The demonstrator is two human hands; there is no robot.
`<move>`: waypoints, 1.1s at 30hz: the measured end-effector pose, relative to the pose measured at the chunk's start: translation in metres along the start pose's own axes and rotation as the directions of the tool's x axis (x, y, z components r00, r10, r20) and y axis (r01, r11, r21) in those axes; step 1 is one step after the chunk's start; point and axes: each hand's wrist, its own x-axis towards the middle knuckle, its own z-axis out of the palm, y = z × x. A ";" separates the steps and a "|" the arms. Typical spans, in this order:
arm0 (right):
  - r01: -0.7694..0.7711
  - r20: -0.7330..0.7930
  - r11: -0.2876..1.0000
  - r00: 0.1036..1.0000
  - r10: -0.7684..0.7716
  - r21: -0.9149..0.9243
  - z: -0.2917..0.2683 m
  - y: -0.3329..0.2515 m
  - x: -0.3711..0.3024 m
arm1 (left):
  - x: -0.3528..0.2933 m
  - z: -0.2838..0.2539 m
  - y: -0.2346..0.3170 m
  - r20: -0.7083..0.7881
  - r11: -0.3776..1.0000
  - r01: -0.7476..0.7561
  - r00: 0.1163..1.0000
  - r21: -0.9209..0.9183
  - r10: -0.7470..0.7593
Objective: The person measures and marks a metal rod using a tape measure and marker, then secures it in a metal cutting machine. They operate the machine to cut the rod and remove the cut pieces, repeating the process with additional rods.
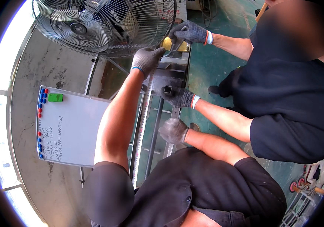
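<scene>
My left hand (146,61), in a light grey knit glove, is closed at the far end of a white measuring tape (141,130) that runs back toward me along the metal frame. My right hand (173,131), in a worn grey glove, makes a fist over a metal rail (168,148); what its fingers hold, if anything, is hidden. Across from me, a co-worker's dark-gloved hand (194,33) grips a slim metal tool (175,48) near my left hand. The co-worker's other gloved hand (180,97) rests by a square tube end (167,89).
A large caged fan (78,28) stands at the far left, close to my left hand. Below it is a whiteboard (75,125) with magnets and a green eraser (55,97). The co-worker (283,83) stands at the right on a green floor (203,70). A wheeled metal rack (301,200) is at lower right.
</scene>
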 end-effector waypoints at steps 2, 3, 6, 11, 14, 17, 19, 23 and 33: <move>0.005 0.004 1.000 1.000 -0.005 -0.004 0.000 0.000 0.000 | 0.001 0.000 -0.001 -0.004 1.000 0.002 1.000 0.002 -0.002; 0.007 0.006 1.000 1.000 -0.007 -0.006 0.001 0.000 0.000 | 0.002 0.000 -0.001 -0.001 1.000 0.009 1.000 -0.003 -0.009; 0.005 -0.025 1.000 1.000 -0.005 0.007 0.002 0.001 0.000 | 0.003 0.001 -0.002 0.000 1.000 0.021 1.000 -0.002 -0.021; 0.010 -0.024 1.000 1.000 -0.010 0.001 0.000 0.000 0.001 | 0.003 0.000 -0.001 -0.004 1.000 0.018 1.000 0.021 -0.018; 0.012 -0.041 1.000 0.999 -0.012 0.010 -0.001 -0.001 0.002 | 0.001 0.000 0.001 -0.001 1.000 0.017 1.000 0.009 -0.017; 0.007 -0.036 1.000 0.999 -0.007 0.003 0.000 -0.001 0.001 | -0.001 -0.001 0.003 0.004 1.000 0.013 1.000 0.003 -0.013; 0.005 -0.026 1.000 1.000 -0.005 0.000 0.002 -0.001 0.001 | -0.001 -0.001 0.002 0.008 1.000 0.015 1.000 0.002 -0.015; 0.007 -0.017 1.000 1.000 -0.007 -0.010 0.001 -0.001 0.001 | -0.003 -0.002 0.005 0.010 1.000 0.024 1.000 -0.004 -0.024; 0.012 -0.036 1.000 0.999 -0.012 -0.002 -0.001 -0.002 0.002 | -0.003 -0.001 0.004 0.002 1.000 0.017 1.000 -0.014 -0.017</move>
